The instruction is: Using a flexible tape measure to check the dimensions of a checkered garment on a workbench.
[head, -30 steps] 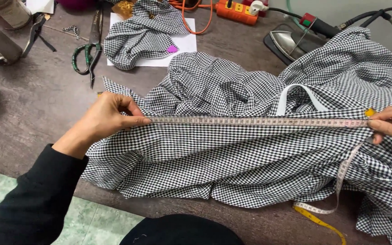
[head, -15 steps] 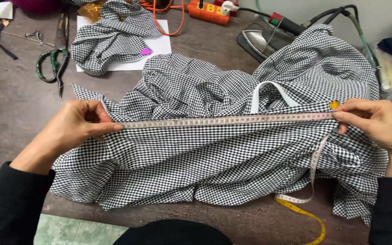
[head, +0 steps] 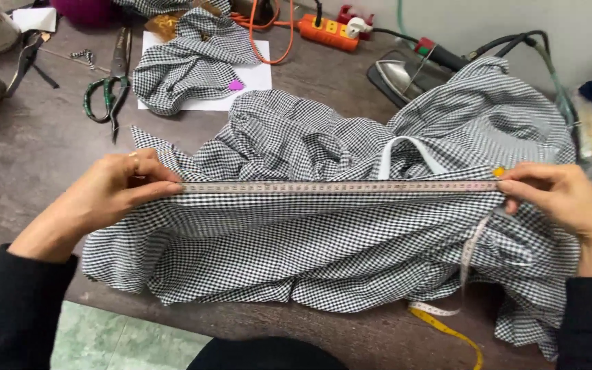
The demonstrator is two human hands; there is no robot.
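**Tape pulled taut along a gingham fold**

Both hands sit lower and closer than a moment ago, and the view has swung left, so more of the scissors' side of the table shows; the tape is stretched as before.

Nearest, the left hand [head: 107,199] pinches one end of the tape [head: 340,186] against the fabric [head: 323,247], fingers closed on both. The right hand [head: 560,199] does the same at the other end, thumb and forefinger shut over the tape beside its small yellow tip. Slack tape drops from the right hand and trails yellow toward the table's near edge.

I judge the fabric light, soft and limp: it crumples in heaps and would slide and stretch if tugged. Best held at the folded edge, pinched flat at both ends as now. The tape is thin and flexible, and only stays straight under tension.

The fabric is a small black-and-white check, bunched in the middle of the dark table [head: 29,137], with a white strap [head: 405,147] looping out of it.

Farther off lie scissors [head: 107,92], another checked piece [head: 186,62] on white paper, an orange power strip [head: 327,31] and an iron [head: 399,75].
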